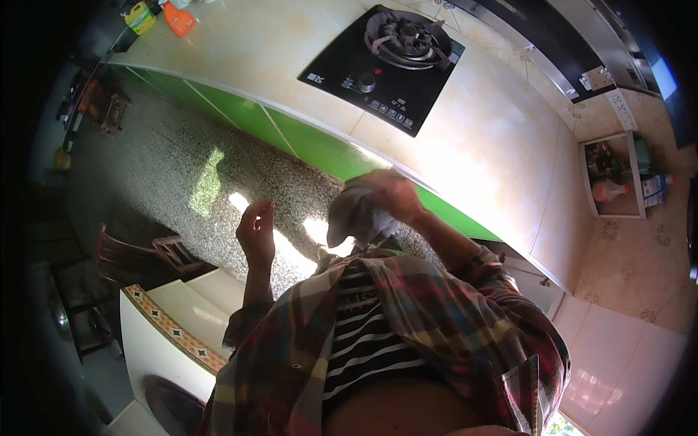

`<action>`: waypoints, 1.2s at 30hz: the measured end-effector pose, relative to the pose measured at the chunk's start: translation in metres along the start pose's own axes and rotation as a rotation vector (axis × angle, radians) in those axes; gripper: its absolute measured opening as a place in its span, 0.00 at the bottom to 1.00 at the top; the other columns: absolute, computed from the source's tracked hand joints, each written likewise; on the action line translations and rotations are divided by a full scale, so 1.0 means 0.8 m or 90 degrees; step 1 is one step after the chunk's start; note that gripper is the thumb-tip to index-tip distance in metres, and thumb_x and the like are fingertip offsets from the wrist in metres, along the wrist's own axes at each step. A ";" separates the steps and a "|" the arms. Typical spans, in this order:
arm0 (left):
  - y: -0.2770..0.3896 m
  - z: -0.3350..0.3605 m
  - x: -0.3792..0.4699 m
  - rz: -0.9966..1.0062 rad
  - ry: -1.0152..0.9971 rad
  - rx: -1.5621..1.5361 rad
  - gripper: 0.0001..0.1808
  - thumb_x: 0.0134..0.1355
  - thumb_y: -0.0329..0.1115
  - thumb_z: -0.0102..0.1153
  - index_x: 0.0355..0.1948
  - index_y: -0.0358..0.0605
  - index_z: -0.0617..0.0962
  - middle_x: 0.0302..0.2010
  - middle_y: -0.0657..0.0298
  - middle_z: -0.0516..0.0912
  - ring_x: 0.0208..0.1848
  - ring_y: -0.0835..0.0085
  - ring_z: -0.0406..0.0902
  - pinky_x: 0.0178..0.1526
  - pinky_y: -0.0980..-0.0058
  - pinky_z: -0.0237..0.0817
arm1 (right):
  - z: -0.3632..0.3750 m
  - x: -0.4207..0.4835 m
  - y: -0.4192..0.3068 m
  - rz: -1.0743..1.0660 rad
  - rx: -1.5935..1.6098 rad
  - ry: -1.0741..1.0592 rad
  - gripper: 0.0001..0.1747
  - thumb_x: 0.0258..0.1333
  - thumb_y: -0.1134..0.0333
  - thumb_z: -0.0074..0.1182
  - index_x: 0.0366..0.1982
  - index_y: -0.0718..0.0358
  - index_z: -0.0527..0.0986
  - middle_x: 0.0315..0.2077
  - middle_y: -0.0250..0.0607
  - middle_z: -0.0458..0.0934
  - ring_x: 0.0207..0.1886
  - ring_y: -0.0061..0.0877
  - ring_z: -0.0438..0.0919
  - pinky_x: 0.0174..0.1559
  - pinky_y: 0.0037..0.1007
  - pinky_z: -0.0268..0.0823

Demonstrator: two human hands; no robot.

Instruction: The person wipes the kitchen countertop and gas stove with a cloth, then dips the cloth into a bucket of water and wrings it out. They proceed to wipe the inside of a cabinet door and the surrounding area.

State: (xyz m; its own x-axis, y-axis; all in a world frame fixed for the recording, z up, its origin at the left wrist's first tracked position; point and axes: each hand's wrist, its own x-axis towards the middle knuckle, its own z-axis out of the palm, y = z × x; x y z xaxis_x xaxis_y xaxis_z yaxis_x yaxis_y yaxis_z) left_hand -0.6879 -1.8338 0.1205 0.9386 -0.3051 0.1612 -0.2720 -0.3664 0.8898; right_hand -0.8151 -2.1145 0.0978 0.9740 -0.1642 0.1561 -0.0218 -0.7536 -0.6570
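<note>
My right hand grips a dark grey cloth, which hangs bunched below the fingers in front of my body, beside the counter's front edge; the hand is slightly blurred. My left hand is raised over the speckled floor to the left, fingers slightly curled and apart, holding nothing. Ahead of me the tiled countertop carries a black glass gas hob with one burner and a round knob.
Green cabinet fronts run under the counter. An orange bottle and a yellow-green jug stand at its far left end. A wall niche on the right holds bottles. Wooden chairs and a white tiled ledge are at left.
</note>
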 end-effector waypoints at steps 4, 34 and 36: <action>-0.040 -0.039 -0.011 -0.052 0.029 -0.010 0.07 0.59 0.30 0.56 0.38 0.42 0.80 0.35 0.64 0.81 0.34 0.79 0.76 0.33 0.80 0.67 | -0.109 0.035 0.015 -0.027 -0.108 0.337 0.14 0.45 0.73 0.60 0.38 0.64 0.77 0.39 0.43 0.79 0.44 0.37 0.77 0.49 0.32 0.68; 0.003 0.033 0.021 -0.088 -0.029 0.019 0.06 0.58 0.30 0.57 0.36 0.43 0.80 0.33 0.64 0.82 0.31 0.77 0.75 0.30 0.79 0.64 | -0.013 0.118 0.061 0.059 -0.260 0.077 0.23 0.34 0.60 0.65 0.40 0.44 0.77 0.44 0.32 0.76 0.40 0.30 0.77 0.34 0.29 0.71; 0.000 0.019 0.012 -0.087 -0.028 0.034 0.06 0.58 0.30 0.57 0.36 0.43 0.81 0.33 0.64 0.82 0.30 0.77 0.75 0.31 0.79 0.65 | 0.039 0.099 0.022 0.004 -0.200 0.033 0.22 0.37 0.61 0.64 0.41 0.47 0.77 0.44 0.33 0.75 0.41 0.28 0.77 0.38 0.29 0.70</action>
State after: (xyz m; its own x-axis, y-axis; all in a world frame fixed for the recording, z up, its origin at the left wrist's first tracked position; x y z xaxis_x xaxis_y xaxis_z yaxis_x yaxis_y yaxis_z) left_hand -0.6824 -1.8503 0.1155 0.9577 -0.2872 0.0204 -0.1546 -0.4532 0.8779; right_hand -0.7312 -2.1211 0.0756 0.9609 -0.1963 0.1952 -0.1048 -0.9105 -0.4000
